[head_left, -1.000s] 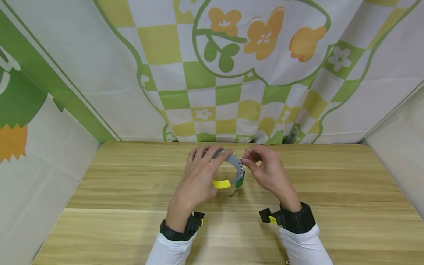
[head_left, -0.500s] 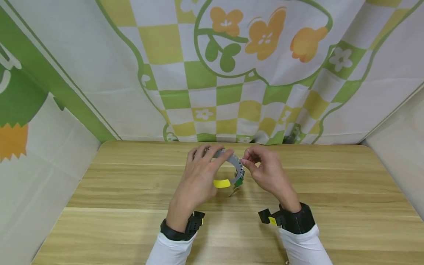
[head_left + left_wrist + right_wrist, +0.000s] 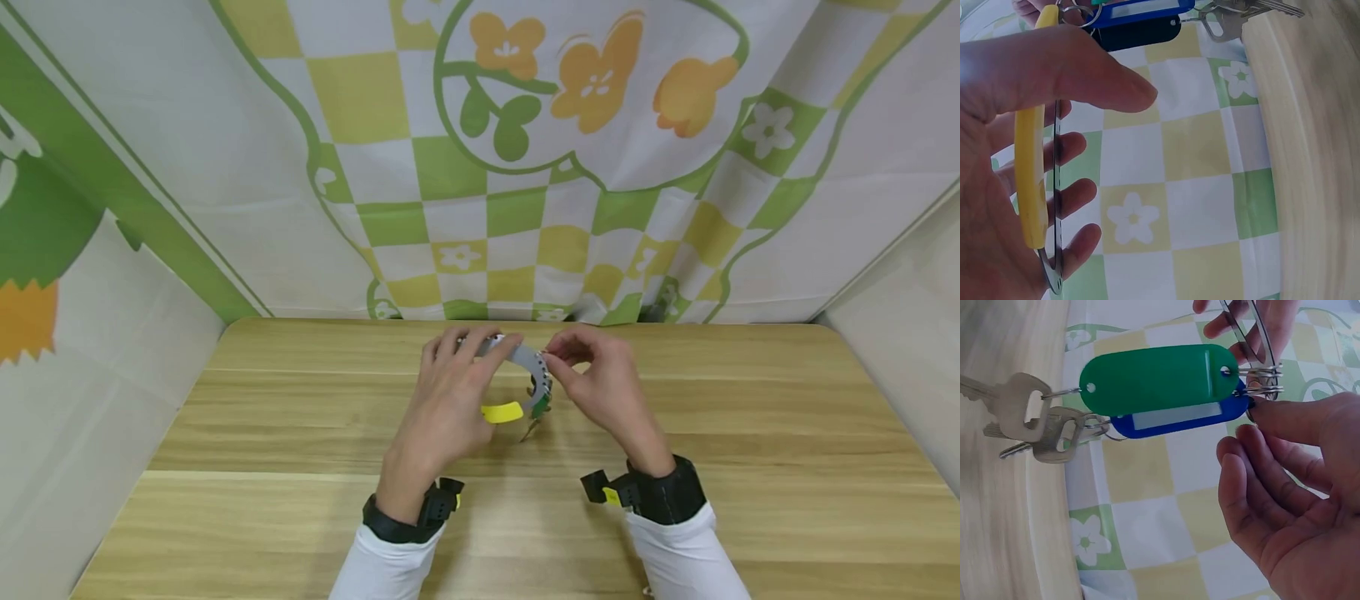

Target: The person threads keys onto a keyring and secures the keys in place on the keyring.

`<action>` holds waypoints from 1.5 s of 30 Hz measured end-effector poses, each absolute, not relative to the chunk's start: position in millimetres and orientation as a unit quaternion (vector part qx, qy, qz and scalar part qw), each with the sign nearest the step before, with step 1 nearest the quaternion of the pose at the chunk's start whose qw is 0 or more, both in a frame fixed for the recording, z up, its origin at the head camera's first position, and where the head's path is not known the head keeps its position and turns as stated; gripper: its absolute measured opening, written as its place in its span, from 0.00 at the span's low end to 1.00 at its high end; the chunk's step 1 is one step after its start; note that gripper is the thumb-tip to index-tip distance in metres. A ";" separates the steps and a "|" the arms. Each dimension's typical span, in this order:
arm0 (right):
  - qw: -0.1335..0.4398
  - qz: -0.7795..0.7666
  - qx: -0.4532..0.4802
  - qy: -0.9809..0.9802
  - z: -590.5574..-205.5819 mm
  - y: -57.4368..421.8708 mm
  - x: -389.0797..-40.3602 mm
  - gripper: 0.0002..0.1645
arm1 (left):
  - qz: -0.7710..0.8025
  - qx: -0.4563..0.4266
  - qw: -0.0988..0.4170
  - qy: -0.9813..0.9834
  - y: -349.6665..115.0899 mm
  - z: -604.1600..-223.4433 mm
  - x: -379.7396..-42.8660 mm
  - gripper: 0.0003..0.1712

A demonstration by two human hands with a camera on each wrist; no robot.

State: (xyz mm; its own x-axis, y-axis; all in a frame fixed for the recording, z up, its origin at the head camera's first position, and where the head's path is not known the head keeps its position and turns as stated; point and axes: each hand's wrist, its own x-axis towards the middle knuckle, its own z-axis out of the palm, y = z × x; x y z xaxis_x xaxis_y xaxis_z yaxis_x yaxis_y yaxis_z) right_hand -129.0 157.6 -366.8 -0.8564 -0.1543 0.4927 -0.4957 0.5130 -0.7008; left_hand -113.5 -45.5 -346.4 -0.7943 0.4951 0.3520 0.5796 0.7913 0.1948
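My left hand (image 3: 442,408) grips a large flat grey key ring (image 3: 536,368) with holes along its edge, held up over the table. Its yellow handle (image 3: 1030,181) lies against the palm in the left wrist view. From the rim hang a green key tag (image 3: 1154,381), a blue key tag (image 3: 1175,419) and a dark tag (image 3: 1138,34). Metal keys (image 3: 1019,406) dangle from the tags. At the ring's right edge, thumb and forefinger of my right hand (image 3: 600,379) pinch at a small split ring (image 3: 1260,390), partly hidden by the fingertips.
The wooden table (image 3: 300,517) lies beneath both hands. A checked, flowered curtain (image 3: 517,217) hangs right behind its far edge, with pale cloth at both sides. Each wrist wears a black camera band (image 3: 671,492).
The right hand has shifted slightly left, closer against the ring's edge. The hanging tags have swung a little; the left hand keeps its hold.
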 end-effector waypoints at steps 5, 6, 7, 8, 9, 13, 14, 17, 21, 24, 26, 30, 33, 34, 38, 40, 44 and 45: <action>0.203 0.454 0.196 -0.845 -367.7 156.6 -130.3 0.03 | -0.153 -0.280 0.143 -0.937 -45.2 -346.6 -113.8 0.56; 0.215 0.445 0.204 -0.845 -368.0 156.6 -130.7 0.03 | -0.154 -0.279 0.143 -0.937 -45.0 -346.5 -113.8 0.56; 0.229 0.434 0.214 -0.845 -368.1 156.7 -130.8 0.03 | -0.156 -0.278 0.142 -0.937 -44.9 -346.5 -113.7 0.56; 0.245 0.422 0.225 -0.843 -368.2 156.7 -131.0 0.03 | -0.158 -0.277 0.140 -0.937 -44.7 -346.5 -113.6 0.56; 0.262 0.410 0.237 -0.841 -368.2 156.7 -131.2 0.03 | -0.160 -0.276 0.139 -0.938 -44.6 -346.4 -113.5 0.56; 0.319 0.374 0.282 -0.824 -368.5 156.0 -132.3 0.05 | -0.167 -0.270 0.133 -0.939 -44.0 -346.1 -112.9 0.56; 0.329 0.369 0.290 -0.820 -368.8 155.7 -132.9 0.06 | -0.168 -0.269 0.133 -0.939 -43.8 -346.0 -112.8 0.56; 0.353 0.356 0.308 -0.808 -369.8 154.6 -134.0 0.08 | -0.172 -0.267 0.130 -0.939 -43.6 -345.9 -112.3 0.56; 0.362 0.346 0.315 -0.806 -370.9 154.5 -134.8 0.08 | -0.175 -0.267 0.127 -0.939 -43.8 -345.7 -111.9 0.56; 0.349 0.362 0.300 -0.810 -372.4 154.8 -134.9 0.07 | -0.174 -0.266 0.128 -0.940 -44.0 -345.4 -112.1 0.57; 0.335 0.385 0.278 -0.814 -373.5 154.4 -135.0 0.07 | -0.173 -0.264 0.129 -0.940 -43.9 -345.4 -112.3 0.57; 0.304 0.445 0.217 -0.814 -375.5 151.1 -134.5 0.05 | -0.171 -0.254 0.134 -0.942 -43.1 -345.4 -112.5 0.57; 0.287 0.477 0.187 -0.809 -376.0 148.2 -133.8 0.05 | -0.173 -0.249 0.137 -0.943 -42.4 -345.6 -112.5 0.56; 0.286 0.481 0.185 -0.808 -376.0 147.8 -133.6 0.05 | -0.172 -0.248 0.138 -0.943 -42.2 -345.7 -112.5 0.56; 0.304 0.459 0.206 -0.809 -375.0 149.1 -133.6 0.04 | -0.173 -0.257 0.140 -0.940 -42.4 -345.6 -112.6 0.56; 0.320 0.431 0.234 -0.811 -374.4 151.1 -133.9 0.03 | -0.173 -0.263 0.139 -0.939 -43.0 -345.5 -112.6 0.56; 0.345 0.376 0.290 -0.810 -372.7 154.7 -134.4 0.06 | -0.177 -0.276 0.133 -0.935 -45.0 -345.5 -112.4 0.56; 0.347 0.368 0.300 -0.809 -372.2 155.3 -134.4 0.07 | -0.179 -0.280 0.132 -0.934 -45.6 -345.6 -112.5 0.55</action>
State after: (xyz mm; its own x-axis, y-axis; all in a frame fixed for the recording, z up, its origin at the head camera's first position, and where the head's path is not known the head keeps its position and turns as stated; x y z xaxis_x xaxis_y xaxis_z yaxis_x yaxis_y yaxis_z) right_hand -134.4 155.3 -372.2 -0.5804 -0.2298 0.7813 -0.7398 0.5497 -0.3879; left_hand -112.5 -45.6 -345.6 -0.8089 0.4752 0.3462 0.5694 0.7799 0.2599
